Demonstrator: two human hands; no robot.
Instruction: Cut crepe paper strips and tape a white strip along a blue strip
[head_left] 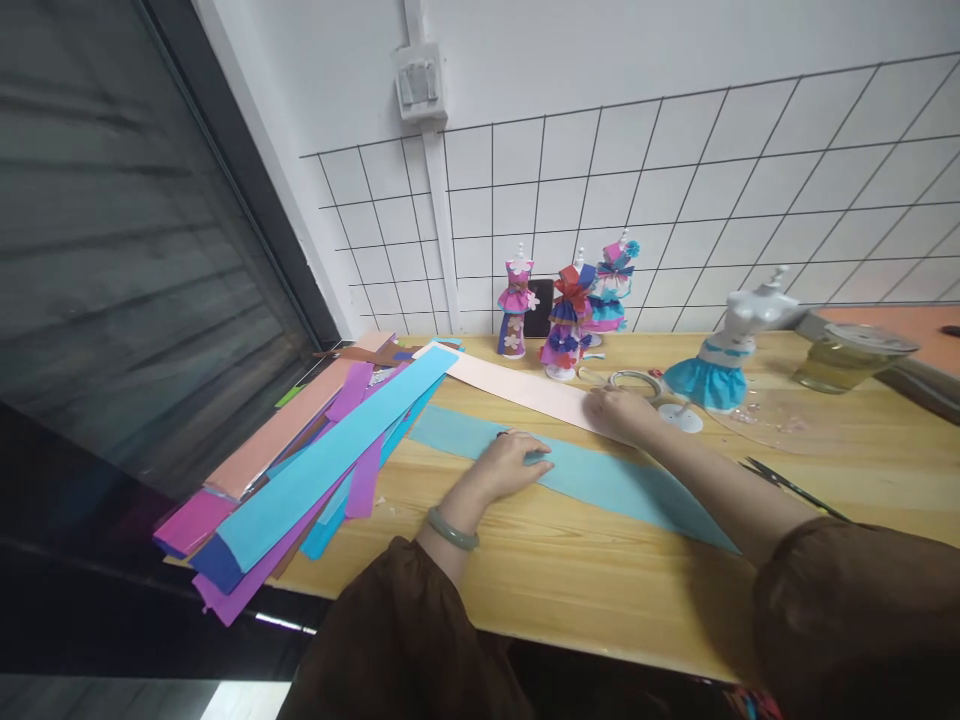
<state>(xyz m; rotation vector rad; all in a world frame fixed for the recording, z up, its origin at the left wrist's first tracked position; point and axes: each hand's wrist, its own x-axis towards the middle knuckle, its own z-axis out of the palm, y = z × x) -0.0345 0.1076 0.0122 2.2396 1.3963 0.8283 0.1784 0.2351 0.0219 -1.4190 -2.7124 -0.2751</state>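
A light blue paper strip (600, 480) lies flat across the wooden table. On its left part rests my left hand (514, 463), a jade-coloured bangle at the wrist; the fingers are bent over the paper, and I cannot make out whether they pinch it. Farther back, my right hand (611, 408) is on the right part of a pale pink strip (517, 383), its fingers curled down and partly hidden. Layered strips of crepe paper, with a bright blue one (337, 455) on top, are heaped at the left.
Scissors (795, 488) lie right of my right forearm. A white dress form (754, 315) wears a blue skirt; three small dressed forms (574, 310) stand by the wall. Behind my right hand are tape rolls (636, 382). A clear container (851, 358) sits at the right.
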